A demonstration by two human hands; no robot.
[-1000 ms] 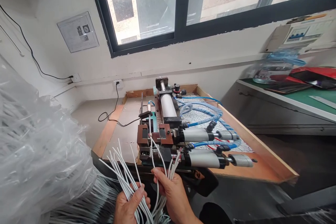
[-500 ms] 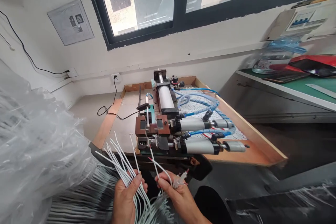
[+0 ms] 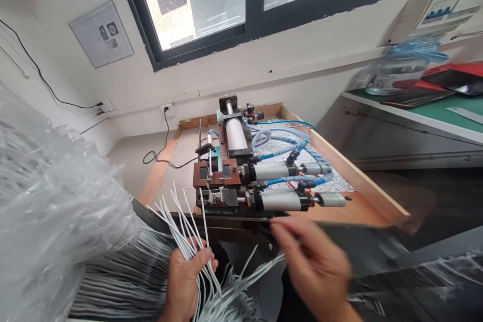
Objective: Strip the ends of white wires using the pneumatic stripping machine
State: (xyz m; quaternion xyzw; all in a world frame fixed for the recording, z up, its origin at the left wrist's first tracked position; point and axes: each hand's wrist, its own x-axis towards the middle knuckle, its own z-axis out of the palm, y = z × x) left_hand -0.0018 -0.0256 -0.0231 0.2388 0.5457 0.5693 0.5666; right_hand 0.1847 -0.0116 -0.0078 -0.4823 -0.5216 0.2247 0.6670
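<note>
the white wires [image 3: 183, 243] fanned at lower centre could tangle with the loose strands [image 3: 260, 271] beside them, or slip if the pinch slackens. the left hand [image 3: 184, 276] is closed round the wires, thumb across them. the right hand [image 3: 317, 261], lower right, is blurred; strands reach it, but i cannot tell whether it grips them.

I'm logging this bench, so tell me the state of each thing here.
Slim white cables: bundled, ends fanned upward
Left hand: closed around these cables
Right hand: blurred, grip unclear
Black power plugs: both plugged in
Thin black power cord: slack, looped
Clear crumpled plastic sheeting: draped over grey cables
Clear bluish plastic container: on green tabletop
</note>
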